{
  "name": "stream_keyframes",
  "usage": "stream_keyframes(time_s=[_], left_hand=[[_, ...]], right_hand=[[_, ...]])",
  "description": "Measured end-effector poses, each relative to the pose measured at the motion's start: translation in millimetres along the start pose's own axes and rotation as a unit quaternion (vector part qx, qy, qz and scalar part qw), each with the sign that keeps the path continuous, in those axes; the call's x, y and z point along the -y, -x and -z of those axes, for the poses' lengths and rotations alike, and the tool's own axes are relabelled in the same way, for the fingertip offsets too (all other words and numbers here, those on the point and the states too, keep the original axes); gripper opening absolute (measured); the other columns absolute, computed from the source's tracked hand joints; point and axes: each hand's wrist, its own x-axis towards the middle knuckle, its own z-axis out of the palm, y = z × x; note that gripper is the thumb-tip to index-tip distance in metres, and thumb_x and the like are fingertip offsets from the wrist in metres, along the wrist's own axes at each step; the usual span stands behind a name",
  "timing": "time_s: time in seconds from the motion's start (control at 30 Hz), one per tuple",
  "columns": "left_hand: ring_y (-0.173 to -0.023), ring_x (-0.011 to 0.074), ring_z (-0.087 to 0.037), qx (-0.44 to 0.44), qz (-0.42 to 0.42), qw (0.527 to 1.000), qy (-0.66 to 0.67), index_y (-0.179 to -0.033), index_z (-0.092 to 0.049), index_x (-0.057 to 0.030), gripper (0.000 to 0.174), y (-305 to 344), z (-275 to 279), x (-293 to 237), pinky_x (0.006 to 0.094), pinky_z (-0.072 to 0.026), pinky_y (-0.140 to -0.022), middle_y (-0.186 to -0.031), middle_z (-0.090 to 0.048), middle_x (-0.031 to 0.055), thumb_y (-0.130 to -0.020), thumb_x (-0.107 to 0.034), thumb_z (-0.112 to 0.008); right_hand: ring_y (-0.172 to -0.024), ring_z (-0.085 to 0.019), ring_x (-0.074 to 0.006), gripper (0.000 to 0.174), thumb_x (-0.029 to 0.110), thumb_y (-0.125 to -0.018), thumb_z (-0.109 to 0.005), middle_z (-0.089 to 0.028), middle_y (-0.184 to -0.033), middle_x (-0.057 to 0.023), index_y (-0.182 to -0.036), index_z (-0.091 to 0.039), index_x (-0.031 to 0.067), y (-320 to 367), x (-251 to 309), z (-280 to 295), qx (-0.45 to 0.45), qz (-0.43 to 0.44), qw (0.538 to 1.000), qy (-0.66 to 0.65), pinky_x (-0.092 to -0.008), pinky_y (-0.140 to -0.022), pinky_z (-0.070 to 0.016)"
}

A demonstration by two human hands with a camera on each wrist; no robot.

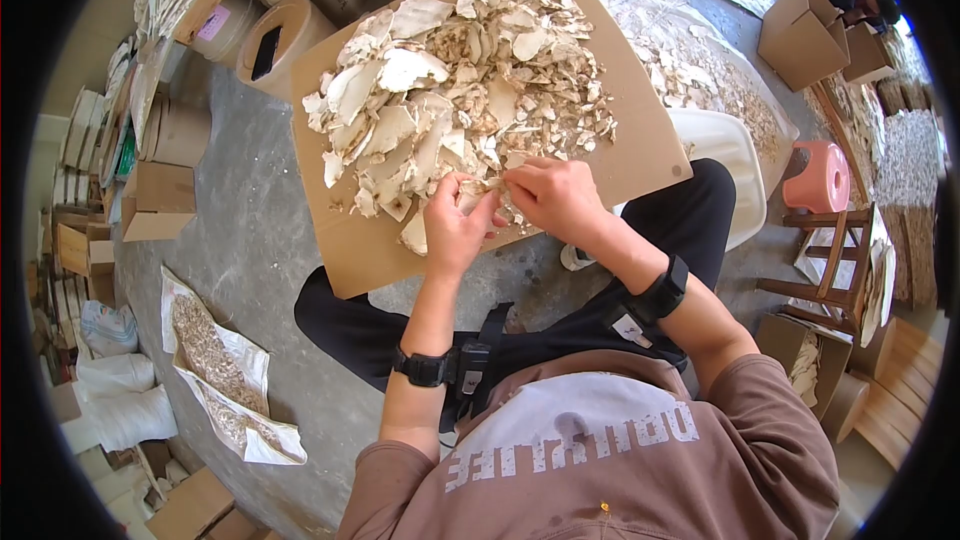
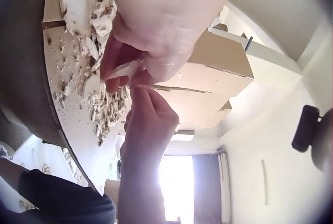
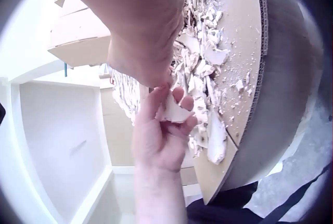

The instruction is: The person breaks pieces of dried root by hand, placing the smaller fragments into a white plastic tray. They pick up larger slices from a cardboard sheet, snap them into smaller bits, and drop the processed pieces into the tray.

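Obscuring hands (image 1: pixel 458 225) (image 1: pixel 556 198) (flake (image 3: pixel 176 111) partly hidden)

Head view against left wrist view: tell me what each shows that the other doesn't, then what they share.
Head view only: the pink plastic stool.
Left wrist view only: the bright window beside a dark curtain-like panel.
Both: left hand, right hand, brown cardboard sheet, off-white flaky pieces.
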Motion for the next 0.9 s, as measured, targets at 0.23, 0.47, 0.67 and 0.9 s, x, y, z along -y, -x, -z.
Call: stream_keyframes(time_s=[0.23,0.47,0.67,0.9], left_hand=[[-0.053,0.0151,-0.061,-0.019,0.058,0.991,0.122,-0.096,-0.046,-0.0010,0.024,-6.9,-16.6,-4.2,0.0234,-0.0455,-0.035,-0.073,-0.060,0.0090,-0.078,-0.011,-0.059],[-0.057,0.0167,-0.060,0.000,0.128,0.972,0.198,-0.092,-0.050,-0.0056,0.019,-8.8,-14.0,-4.5,0.0245,-0.0460,-0.037,-0.073,-0.060,0.0103,-0.078,-0.017,-0.058],[-0.053,0.0177,-0.059,-0.002,0.178,0.935,0.306,-0.090,-0.051,-0.0083,0.015,-10.2,-12.2,3.4,0.0267,-0.0463,-0.037,-0.073,-0.060,0.0086,-0.082,-0.021,-0.054],[-0.045,0.0119,-0.055,0.077,0.092,0.988,0.095,-0.091,-0.053,-0.0059,0.014,-8.2,-5.6,-10.4,0.0222,-0.0431,-0.033,-0.067,-0.056,0.0027,-0.083,-0.018,-0.054]], right_hand=[[-0.054,-0.056,-0.0246,0.010,0.012,-0.071,-0.055,-0.055,-0.062,-0.0048,-0.061,-0.057,0.0105,4.6,-8.5,-13.5,-0.107,-0.004,0.993,0.042,-0.0335,-0.048,-0.0450],[-0.048,-0.051,-0.0150,0.010,0.013,-0.074,-0.053,-0.049,-0.055,-0.0042,-0.067,-0.057,0.0060,0.2,-32.5,-7.8,-0.118,-0.198,0.963,-0.138,-0.0285,-0.046,-0.0417],[-0.039,-0.034,-0.0090,0.016,0.019,-0.074,-0.043,-0.047,-0.059,-0.0029,-0.075,-0.051,0.0055,15.4,-43.4,-2.1,0.067,-0.379,0.606,-0.696,-0.0217,-0.032,-0.0203],[-0.040,-0.034,-0.0052,0.014,0.015,-0.074,-0.052,-0.049,-0.060,0.0008,-0.081,-0.058,0.0052,22.4,-26.5,6.1,0.112,-0.331,0.716,-0.605,-0.0210,-0.035,-0.0219]])
